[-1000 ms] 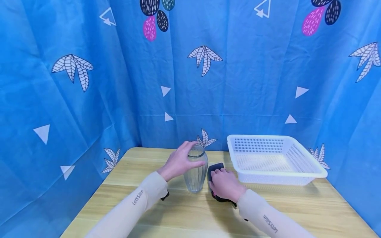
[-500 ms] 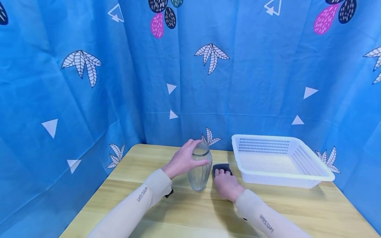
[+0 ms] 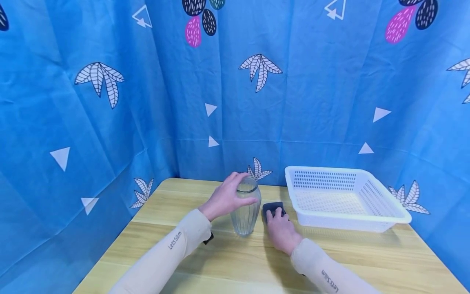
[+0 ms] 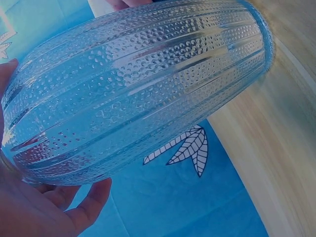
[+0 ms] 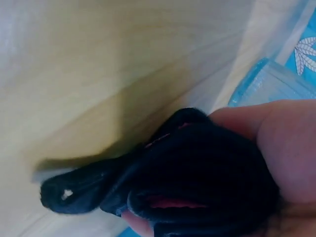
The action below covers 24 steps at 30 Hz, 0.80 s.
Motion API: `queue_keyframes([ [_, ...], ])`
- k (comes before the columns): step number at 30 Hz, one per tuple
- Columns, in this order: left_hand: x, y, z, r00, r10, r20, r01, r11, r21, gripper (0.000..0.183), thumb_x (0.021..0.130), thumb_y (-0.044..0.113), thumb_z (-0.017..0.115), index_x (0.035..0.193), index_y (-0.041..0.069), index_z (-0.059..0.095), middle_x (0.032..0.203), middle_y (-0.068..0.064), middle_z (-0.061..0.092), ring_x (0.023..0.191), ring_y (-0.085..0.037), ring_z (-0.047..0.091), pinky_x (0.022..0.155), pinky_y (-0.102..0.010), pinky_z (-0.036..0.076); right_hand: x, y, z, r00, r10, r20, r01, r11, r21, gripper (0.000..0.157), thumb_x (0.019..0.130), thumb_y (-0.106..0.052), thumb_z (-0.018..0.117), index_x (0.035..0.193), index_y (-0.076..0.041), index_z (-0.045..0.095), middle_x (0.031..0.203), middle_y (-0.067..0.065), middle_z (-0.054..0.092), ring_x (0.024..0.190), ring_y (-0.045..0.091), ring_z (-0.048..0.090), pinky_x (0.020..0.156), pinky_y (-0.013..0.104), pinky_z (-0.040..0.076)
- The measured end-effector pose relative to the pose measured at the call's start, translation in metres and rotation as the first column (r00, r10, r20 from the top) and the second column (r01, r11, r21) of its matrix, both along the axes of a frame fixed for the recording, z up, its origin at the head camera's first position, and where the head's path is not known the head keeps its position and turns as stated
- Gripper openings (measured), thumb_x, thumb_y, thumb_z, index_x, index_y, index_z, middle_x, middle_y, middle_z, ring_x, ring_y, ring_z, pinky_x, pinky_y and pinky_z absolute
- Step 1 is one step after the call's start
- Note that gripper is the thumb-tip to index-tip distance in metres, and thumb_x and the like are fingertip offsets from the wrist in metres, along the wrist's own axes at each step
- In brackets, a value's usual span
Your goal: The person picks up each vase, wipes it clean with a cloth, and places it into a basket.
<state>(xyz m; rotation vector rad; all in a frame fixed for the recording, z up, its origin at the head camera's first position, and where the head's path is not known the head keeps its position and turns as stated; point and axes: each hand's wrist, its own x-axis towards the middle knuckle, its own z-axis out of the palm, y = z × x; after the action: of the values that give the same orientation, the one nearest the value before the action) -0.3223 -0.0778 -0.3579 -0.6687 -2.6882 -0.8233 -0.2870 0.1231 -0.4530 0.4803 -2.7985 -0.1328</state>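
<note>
Left grip (image 3: 227, 197) holds one glass vase (image 3: 245, 217), right grip (image 3: 280, 230) one black bundle (image 3: 271, 206).

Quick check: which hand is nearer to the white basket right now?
Right. The right hand grips the dark bundle just left of the white basket; the left hand is farther left, around the upper part of the glass vase.

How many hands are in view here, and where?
2: the left hand grips the glass vase around its top; the right hand holds the dark bundle beside it.
</note>
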Motion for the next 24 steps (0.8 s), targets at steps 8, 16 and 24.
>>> queue_keyframes([
  [8, 0.001, -0.001, 0.001, 1.0, -0.017, 0.019, 0.017, 1.0, 0.001, 0.087, 0.066, 0.071, 0.062, 0.14, 0.038, 0.031, 0.12, 0.013, 0.043, 0.107, -0.01, 0.048, 0.09, -0.04, 0.044, -0.003, 0.006, 0.021, 0.973, 0.024, 0.229, 0.034, 0.97, -0.243, 0.061, 0.08, -0.002, 0.059, 0.137, 0.005, 0.038, 0.114, 0.033, 0.054, 0.09, 0.04, 0.061, 0.072, 0.045, 0.052],
  [16, 0.0, -0.003, 0.004, 0.999, -0.032, -0.008, 0.032, 0.999, 0.009, 0.088, 0.067, 0.07, 0.063, 0.141, 0.032, 0.032, 0.12, 0.011, 0.044, 0.106, -0.011, 0.049, 0.089, -0.04, 0.045, 0.005, 0.008, 0.053, 0.982, 0.082, 0.17, 0.024, 0.838, -0.544, 0.07, 0.077, -0.009, 0.062, 0.141, -0.005, 0.035, 0.109, 0.02, 0.062, 0.085, 0.022, 0.062, 0.068, 0.036, 0.05],
  [24, 0.001, -0.003, 0.002, 0.999, -0.034, -0.002, 0.034, 0.999, 0.021, 0.086, 0.069, 0.065, 0.066, 0.141, 0.037, 0.029, 0.125, 0.01, 0.044, 0.111, -0.01, 0.048, 0.092, -0.039, 0.043, 0.014, 0.012, 0.079, 0.968, 0.152, 0.198, 0.077, 0.574, -0.815, 0.072, 0.081, -0.006, 0.053, 0.146, -0.021, 0.026, 0.12, 0.022, 0.054, 0.049, 0.014, 0.058, 0.046, 0.031, 0.048],
])
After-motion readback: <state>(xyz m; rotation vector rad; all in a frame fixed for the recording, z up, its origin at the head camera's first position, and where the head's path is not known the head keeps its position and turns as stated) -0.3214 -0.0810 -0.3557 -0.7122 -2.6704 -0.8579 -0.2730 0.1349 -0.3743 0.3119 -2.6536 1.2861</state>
